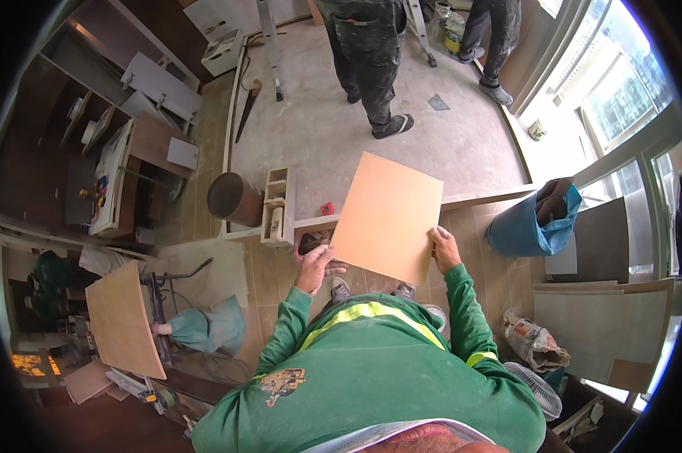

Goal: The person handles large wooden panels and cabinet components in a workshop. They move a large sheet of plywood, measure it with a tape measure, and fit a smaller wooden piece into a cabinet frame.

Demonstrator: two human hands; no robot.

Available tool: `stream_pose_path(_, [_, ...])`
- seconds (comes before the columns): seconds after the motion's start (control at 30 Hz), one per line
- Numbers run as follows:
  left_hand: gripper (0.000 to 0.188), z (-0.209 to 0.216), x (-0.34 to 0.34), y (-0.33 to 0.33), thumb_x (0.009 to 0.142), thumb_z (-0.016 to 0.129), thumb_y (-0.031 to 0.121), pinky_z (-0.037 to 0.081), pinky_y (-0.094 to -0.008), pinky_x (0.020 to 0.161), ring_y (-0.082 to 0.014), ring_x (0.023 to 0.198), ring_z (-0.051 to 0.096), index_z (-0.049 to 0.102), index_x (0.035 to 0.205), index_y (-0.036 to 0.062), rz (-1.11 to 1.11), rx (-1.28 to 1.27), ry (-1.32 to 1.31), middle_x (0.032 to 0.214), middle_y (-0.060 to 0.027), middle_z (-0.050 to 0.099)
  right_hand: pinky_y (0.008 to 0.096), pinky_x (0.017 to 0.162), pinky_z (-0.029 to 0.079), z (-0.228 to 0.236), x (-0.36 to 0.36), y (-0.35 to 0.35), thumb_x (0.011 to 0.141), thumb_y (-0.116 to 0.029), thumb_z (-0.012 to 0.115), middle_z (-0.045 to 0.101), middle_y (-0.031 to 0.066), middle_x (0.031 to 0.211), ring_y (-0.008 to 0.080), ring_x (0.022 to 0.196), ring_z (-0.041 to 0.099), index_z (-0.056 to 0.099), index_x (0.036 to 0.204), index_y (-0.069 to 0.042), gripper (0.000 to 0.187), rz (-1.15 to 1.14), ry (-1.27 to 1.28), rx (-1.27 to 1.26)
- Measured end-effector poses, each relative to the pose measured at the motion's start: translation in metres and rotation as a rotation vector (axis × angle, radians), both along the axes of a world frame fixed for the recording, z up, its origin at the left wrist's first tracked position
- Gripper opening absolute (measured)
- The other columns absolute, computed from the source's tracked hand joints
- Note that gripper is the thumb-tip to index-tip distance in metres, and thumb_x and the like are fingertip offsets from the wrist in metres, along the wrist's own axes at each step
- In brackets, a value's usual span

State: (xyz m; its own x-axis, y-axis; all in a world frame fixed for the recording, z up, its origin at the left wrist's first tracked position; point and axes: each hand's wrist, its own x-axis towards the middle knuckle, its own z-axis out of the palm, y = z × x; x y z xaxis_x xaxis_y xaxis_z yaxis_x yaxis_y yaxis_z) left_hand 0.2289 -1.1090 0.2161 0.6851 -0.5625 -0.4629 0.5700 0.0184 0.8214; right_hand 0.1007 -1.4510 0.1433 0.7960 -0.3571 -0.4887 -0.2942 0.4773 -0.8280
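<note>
A flat, light-brown rectangular board (390, 215) is held out in front of me, tilted slightly. My left hand (317, 266) grips its lower left edge, thumb on the face and fingers beneath. On the lower right edge, my right hand (443, 247) pinches it with the thumb on the near side. Below the board, parts of my shoes show on the tiled floor. A pale wooden box with compartments (278, 208) stands beyond my left hand, and a small red tape measure (327, 208) lies near the board's left edge.
A dark round bin (234, 198) stands left of the compartment box. To the right is a blue bag-lined bin (526, 225) with brown scraps. A low frame edge (477, 198) crosses ahead. Two people (371, 60) stand beyond it near a ladder (269, 45). A handsaw (248, 109) lies at far left.
</note>
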Motion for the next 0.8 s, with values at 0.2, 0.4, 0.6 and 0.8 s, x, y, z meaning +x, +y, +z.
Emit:
stream_pose_path(0.2, [0.032, 0.008, -0.010, -0.024, 0.100, 0.054, 0.024, 0.060, -0.0297, 0.075, -0.0207, 0.088, 0.070, 0.057, 0.117, -0.0025, -0.039, -0.042, 0.044, 0.108, -0.0109, 0.067, 0.0340, 0.076, 0.052, -0.040, -0.017, 0.000, 0.099, -0.019, 0.055, 0.066, 0.0076, 0.098, 0.0164, 0.084, 0.063, 0.060, 0.112, 0.005, 0.028, -0.189, 0.092, 0.106])
stream_pose_path(0.4, [0.031, -0.004, -0.008, -0.013, 0.095, 0.060, 0.026, 0.060, -0.0304, 0.069, -0.0164, 0.084, 0.067, 0.066, 0.100, -0.0032, -0.269, 0.216, -0.182, 0.098, -0.0115, 0.069, 0.0463, 0.066, 0.050, -0.073, -0.037, 0.035, 0.098, -0.026, 0.057, 0.066, 0.0151, 0.092, 0.0255, 0.080, 0.064, 0.062, 0.098, 0.008, 0.034, 0.042, 0.674, -0.009])
stream_pose_path(0.6, [0.031, -0.020, -0.020, -0.004, 0.094, 0.060, 0.027, 0.056, -0.0385, 0.071, -0.0247, 0.083, 0.070, 0.068, 0.105, -0.0009, -0.542, 0.334, -0.397, 0.089, -0.0143, 0.071, 0.0480, 0.077, 0.049, -0.159, -0.094, 0.069, 0.093, -0.038, 0.052, 0.068, 0.0287, 0.094, 0.0353, 0.092, 0.066, 0.064, 0.103, 0.015, 0.054, 0.333, 0.704, -0.573])
stream_pose_path(0.8, [0.031, 0.044, -0.008, 0.009, 0.095, 0.058, 0.031, 0.052, -0.0422, 0.088, -0.0351, 0.097, 0.066, 0.068, 0.112, 0.0063, -0.699, 0.453, -0.968, 0.104, -0.0180, 0.069, 0.0458, 0.083, 0.050, -0.238, -0.129, 0.038, 0.094, -0.041, 0.044, 0.066, 0.0305, 0.104, 0.0409, 0.102, 0.064, 0.066, 0.106, 0.007, 0.054, 0.868, 0.641, -0.871])
